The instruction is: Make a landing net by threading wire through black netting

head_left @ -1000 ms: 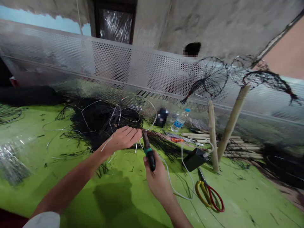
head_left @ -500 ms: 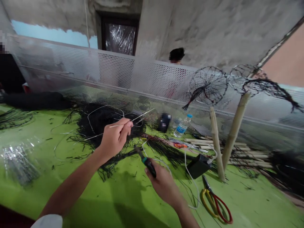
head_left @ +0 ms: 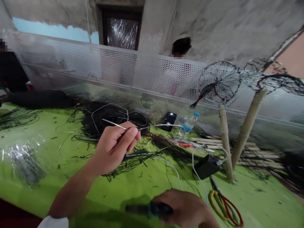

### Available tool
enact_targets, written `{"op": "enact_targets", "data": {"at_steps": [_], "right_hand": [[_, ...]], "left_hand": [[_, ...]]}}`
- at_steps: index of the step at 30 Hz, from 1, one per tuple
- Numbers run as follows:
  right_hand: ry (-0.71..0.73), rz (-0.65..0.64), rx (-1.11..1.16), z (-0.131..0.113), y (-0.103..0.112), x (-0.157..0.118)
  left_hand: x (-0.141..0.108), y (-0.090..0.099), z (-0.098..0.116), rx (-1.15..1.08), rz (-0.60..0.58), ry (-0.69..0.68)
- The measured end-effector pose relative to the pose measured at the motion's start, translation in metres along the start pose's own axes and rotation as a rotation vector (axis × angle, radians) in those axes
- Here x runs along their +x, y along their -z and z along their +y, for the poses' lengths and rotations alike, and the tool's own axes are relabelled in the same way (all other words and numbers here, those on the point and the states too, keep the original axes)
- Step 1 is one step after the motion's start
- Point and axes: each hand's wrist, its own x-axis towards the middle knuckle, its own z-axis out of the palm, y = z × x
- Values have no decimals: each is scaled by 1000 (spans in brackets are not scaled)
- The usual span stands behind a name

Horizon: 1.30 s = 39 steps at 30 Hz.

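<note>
My left hand (head_left: 116, 145) is closed in a pinch on a thin metal wire (head_left: 163, 125). One straight end of the wire sticks out to the left, while the other side bends in a loop to the right. Black netting (head_left: 142, 158) lies on the table just beyond and below that hand. Low at the front, my right hand (head_left: 184, 205) is wrapped round the dark handles of pliers (head_left: 142, 209) with teal accents. Motion smears the pliers, and their jaws point left, close to the tabletop.
A pile of black net (head_left: 92, 117) lies behind my left hand. Further right are a phone (head_left: 169, 121), a water bottle (head_left: 189, 124), a black box (head_left: 206, 167) with a white cable, scissors (head_left: 223, 202) and bamboo sticks (head_left: 256, 155). Bagged strips (head_left: 26, 164) lie left. A perforated screen (head_left: 118, 69) stands behind.
My right hand has moved down toward me with the pliers, away from my left hand. The wire in my left hand has turned, its loop now reaching right.
</note>
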Motion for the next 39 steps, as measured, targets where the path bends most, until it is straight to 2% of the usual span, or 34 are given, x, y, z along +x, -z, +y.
{"op": "enact_targets", "data": {"at_steps": [1,2,3,4,7,8,10,13,16,19,22,24,27,30,33,36,39], "right_hand": [[73,-61,60,-2,5,-8],[121,-60,99,-5,7,-14],[138,-1,114,-7,8,-18],[121,108,107,-9,7,-20],[-23,559,61,-16,-4,-15],[-62,669,75,-18,-8,-9],[-109,810,150,-22,-13,4],[-148,911,290,-31,-16,24],[-97,960,374,-40,-15,36],[-16,905,577,-44,-16,41],[-1,709,911,-41,-18,37],[24,572,1038,-38,-20,29],[74,459,1171,-38,-22,15],[107,446,1275,-44,-19,9],[169,411,1370,-47,-10,15],[264,298,1418,-39,1,24],[337,186,1396,-30,7,27]], "left_hand": [[0,1,1,-5,0,5],[0,2,2,-13,-2,12],[1,3,3,-25,-4,17],[0,4,3,-42,-4,22],[0,4,3,-135,-14,55],[0,4,2,-169,-17,68],[0,3,2,-213,-25,90],[-1,-2,4,-194,-25,93],[-4,-6,6,-147,-14,90],[-5,-9,5,-176,-13,129],[-4,-8,1,-276,-9,179],[-2,-6,-2,-338,2,204],[1,-5,-5,-390,0,234],[1,-8,-5,-357,-15,227],[-1,-11,-5,-275,-29,171],[-3,-11,-7,-251,-68,123],[-1,-9,-12,-318,-142,123]]}}
